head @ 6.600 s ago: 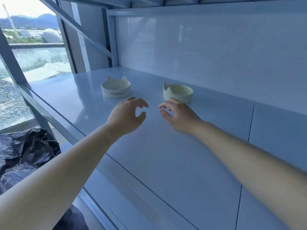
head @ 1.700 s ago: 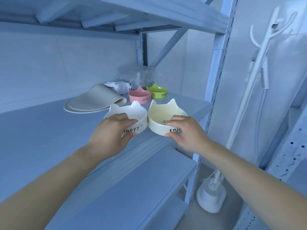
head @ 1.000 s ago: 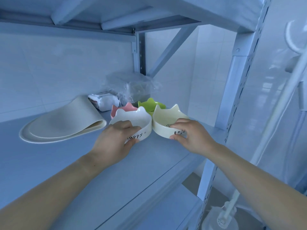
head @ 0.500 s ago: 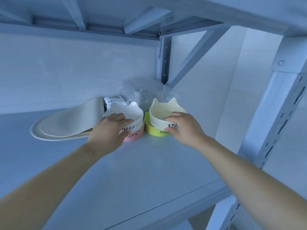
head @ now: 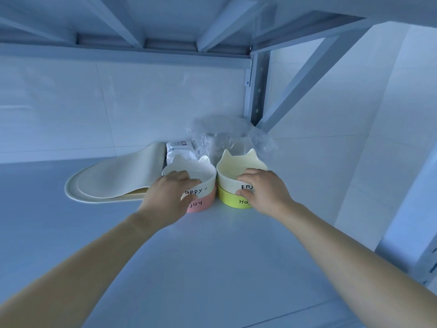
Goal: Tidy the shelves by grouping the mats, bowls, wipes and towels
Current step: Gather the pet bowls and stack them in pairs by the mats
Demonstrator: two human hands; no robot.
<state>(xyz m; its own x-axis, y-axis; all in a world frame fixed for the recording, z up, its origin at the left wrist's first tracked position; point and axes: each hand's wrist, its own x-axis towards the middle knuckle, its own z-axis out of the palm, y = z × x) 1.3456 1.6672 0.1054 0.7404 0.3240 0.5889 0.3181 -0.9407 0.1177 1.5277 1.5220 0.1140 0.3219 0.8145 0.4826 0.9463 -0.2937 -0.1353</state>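
My left hand (head: pixel 169 196) grips the near rim of a white cat-eared bowl (head: pixel 203 174) that sits nested on a pink bowl (head: pixel 204 204). My right hand (head: pixel 264 190) grips a cream cat-eared bowl (head: pixel 236 166) that sits nested on a green bowl (head: pixel 228 198). The two stacks stand side by side, almost touching, near the back of the grey shelf (head: pixel 212 256). Left of them lie beige oval mats (head: pixel 113 183), the upper one curled up at its right end. A white wipes pack (head: pixel 181 149) lies behind the white bowl.
A crumpled clear plastic bag (head: pixel 227 136) sits at the back wall behind the bowls. A shelf upright and diagonal brace (head: pixel 257 95) stand at the back right corner. The shelf above hangs low overhead.
Both hands carried the white and cream bowls from the left end of the shelf to the right end and lowered them onto the pink and green bowls, where they now rest.
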